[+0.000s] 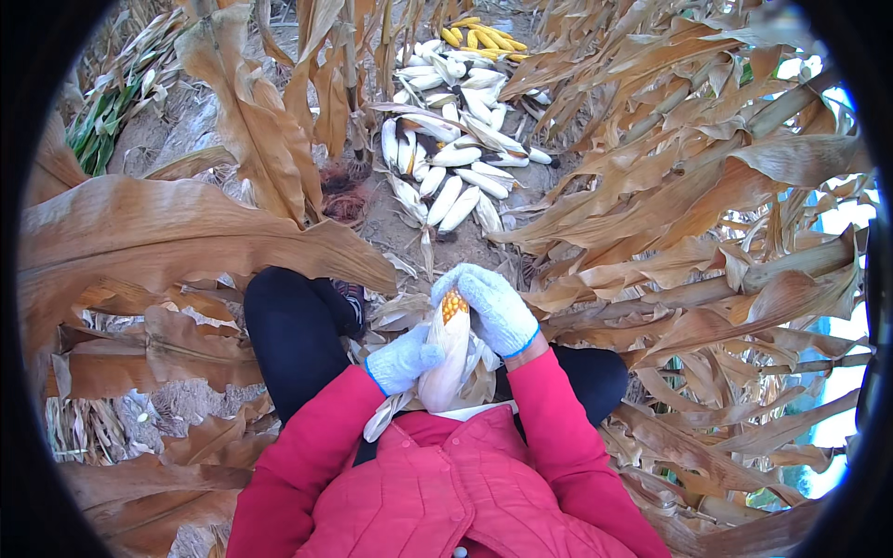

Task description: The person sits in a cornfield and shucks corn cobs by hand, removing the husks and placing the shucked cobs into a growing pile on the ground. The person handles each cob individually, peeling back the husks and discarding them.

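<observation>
An ear of corn stands upright close before my chest, in a pale husk that is parted at the top, where orange-yellow kernels show. My left hand, in a white knit glove with a blue cuff edge, grips the husk from the left side. My right hand, gloved alike, wraps round the top of the ear, its fingers reaching over the exposed kernels. Loose husk leaves hang beside the ear. Beyond my hands a heap of corn ears in pale husks lies on the soil. Husked yellow ears lie past it.
Dry corn leaves reach in from the left, one crossing above my bent knee. Leaning dry stalks crowd the right. Reddish corn silk lies on the ground, and cut green and dry leaves are piled far left.
</observation>
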`<state>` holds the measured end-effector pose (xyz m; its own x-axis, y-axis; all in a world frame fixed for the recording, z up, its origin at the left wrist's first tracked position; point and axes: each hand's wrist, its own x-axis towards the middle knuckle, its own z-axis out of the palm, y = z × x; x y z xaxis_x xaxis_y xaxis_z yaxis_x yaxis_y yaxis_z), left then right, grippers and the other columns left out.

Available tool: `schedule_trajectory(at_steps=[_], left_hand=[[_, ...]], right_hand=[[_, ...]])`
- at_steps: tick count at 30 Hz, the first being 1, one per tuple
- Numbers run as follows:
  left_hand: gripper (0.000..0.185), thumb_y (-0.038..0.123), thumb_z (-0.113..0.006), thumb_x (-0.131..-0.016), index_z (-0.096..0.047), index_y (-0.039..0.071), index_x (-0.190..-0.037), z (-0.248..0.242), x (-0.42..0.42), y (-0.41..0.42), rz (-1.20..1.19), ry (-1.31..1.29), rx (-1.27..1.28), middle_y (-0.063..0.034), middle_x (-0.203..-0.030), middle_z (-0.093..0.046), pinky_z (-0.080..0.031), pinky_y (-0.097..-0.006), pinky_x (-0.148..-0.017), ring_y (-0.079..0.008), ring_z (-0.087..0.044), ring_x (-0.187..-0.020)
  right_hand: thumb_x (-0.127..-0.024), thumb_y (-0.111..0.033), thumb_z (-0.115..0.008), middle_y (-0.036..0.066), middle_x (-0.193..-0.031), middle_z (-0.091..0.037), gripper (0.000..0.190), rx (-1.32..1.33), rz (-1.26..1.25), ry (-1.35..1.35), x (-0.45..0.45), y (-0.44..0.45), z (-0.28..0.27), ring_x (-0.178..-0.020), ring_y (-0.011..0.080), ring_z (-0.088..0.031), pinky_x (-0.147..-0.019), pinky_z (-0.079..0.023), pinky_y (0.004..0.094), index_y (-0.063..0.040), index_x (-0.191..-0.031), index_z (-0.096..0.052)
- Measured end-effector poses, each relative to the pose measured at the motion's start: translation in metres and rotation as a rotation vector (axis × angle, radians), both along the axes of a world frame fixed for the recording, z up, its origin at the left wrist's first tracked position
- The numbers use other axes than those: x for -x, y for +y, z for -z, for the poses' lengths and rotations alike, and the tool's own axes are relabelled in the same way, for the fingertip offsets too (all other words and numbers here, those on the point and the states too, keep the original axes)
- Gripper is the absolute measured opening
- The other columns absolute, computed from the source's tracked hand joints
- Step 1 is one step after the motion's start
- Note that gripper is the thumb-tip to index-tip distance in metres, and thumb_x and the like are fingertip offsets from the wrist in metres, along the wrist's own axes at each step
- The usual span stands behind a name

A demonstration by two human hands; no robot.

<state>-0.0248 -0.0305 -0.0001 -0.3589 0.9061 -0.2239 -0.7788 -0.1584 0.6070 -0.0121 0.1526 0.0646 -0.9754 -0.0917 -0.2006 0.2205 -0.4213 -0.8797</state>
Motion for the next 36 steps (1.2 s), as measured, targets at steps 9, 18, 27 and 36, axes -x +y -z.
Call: schedule_trajectory(at_steps=[9,18,27,36], left_hand=[[0.097,0.06,-0.087,-0.067,-0.052,-0.002,-0.132,0.006,-0.007,-0.01,-0.01,-0.064,0.064,-0.0111,-0.117,-0.065,-0.054,-0.0346,-0.091,-0.0203,-0.065,-0.104],[0.095,0.066,-0.076,-0.075,-0.05,-0.002,-0.135,0.019,-0.025,-0.023,-0.133,-0.149,-0.002,-0.0136,-0.115,-0.066,-0.053,-0.0408,-0.094,-0.0267,-0.066,-0.103],[0.092,0.079,-0.068,-0.074,-0.055,0.004,-0.126,0.038,-0.01,-0.026,-0.249,-0.437,-0.058,-0.0084,-0.095,-0.061,-0.055,-0.0445,-0.084,-0.0262,-0.063,-0.088],[0.083,0.063,-0.07,-0.085,-0.041,0.01,-0.142,0.032,-0.024,-0.034,-0.272,-0.277,-0.042,-0.0117,-0.122,-0.057,-0.055,-0.0395,-0.092,-0.0247,-0.064,-0.105]], right_hand=[[-0.101,-0.021,-0.057,0.006,-0.087,-0.067,0.022,0.003,0.29,-0.144,-0.005,-0.019,0.04,-0.078,0.0142,-0.062,-0.071,-0.052,0.0284,-0.001,-0.096,-0.065],[-0.102,-0.036,-0.058,-0.002,-0.065,-0.048,0.035,0.252,0.489,-0.453,-0.007,-0.021,0.058,-0.049,0.0095,-0.039,-0.04,-0.027,0.0235,-0.015,-0.075,-0.052],[-0.099,-0.021,-0.057,0.008,-0.109,-0.069,0.02,-0.259,0.321,-0.18,-0.005,-0.011,0.008,-0.094,0.0129,-0.062,-0.083,-0.05,0.029,-0.007,-0.111,-0.065],[-0.088,-0.011,-0.07,-0.002,-0.091,-0.063,0.015,-0.454,0.018,-0.121,-0.001,-0.038,0.0,-0.082,0.0056,-0.055,-0.074,-0.046,0.0229,-0.004,-0.101,-0.064]])
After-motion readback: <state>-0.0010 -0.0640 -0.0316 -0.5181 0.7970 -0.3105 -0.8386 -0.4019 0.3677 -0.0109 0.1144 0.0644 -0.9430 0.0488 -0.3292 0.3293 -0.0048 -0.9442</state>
